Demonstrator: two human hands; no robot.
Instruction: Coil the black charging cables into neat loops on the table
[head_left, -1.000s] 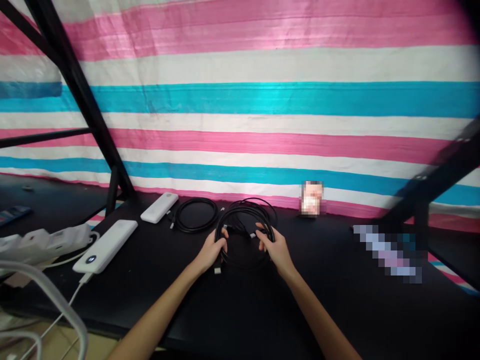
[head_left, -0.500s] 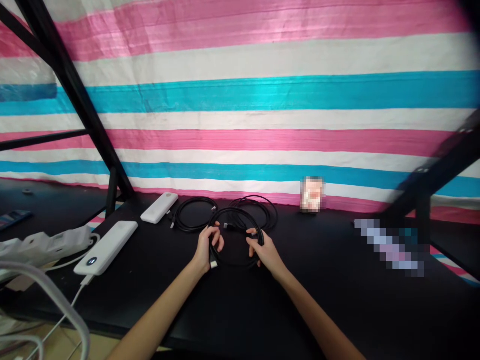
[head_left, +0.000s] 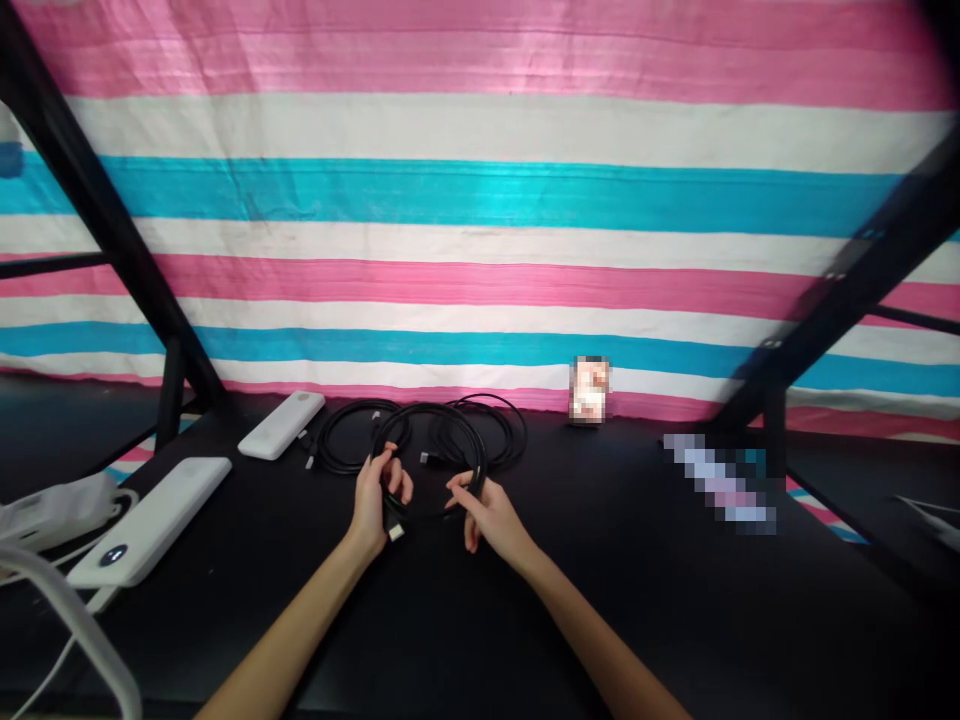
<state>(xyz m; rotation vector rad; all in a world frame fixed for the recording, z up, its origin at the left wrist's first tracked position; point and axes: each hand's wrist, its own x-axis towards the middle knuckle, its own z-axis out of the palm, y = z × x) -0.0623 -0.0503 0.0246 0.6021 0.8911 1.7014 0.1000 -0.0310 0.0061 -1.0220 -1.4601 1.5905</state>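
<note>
A coiled black cable [head_left: 442, 410] is held up in a ring between both hands. My left hand [head_left: 377, 492] is closed around the ring's left side, and a pale-tipped plug [head_left: 396, 533] hangs just below that hand. On the ring's right side, my right hand [head_left: 487, 515] pinches the cable with thumb and fingers. Behind the ring, two more coiled black cables lie on the table: the left coil [head_left: 324, 455] with metal plugs beside it, and the right coil [head_left: 521, 440], partly hidden by the held one.
On the black table [head_left: 600, 600], a white power bank [head_left: 281, 425] lies at the back left, and a larger white power bank [head_left: 161, 520] with a cable sits nearer. A white power strip [head_left: 60, 515] is far left. Blurred items, one upright [head_left: 590, 390], one flat [head_left: 720, 478], are right.
The camera view has turned to the right, so everything sits further left in the picture. Both hands still hold the cable ring, and my right hand's fingers have shifted slightly on it.
</note>
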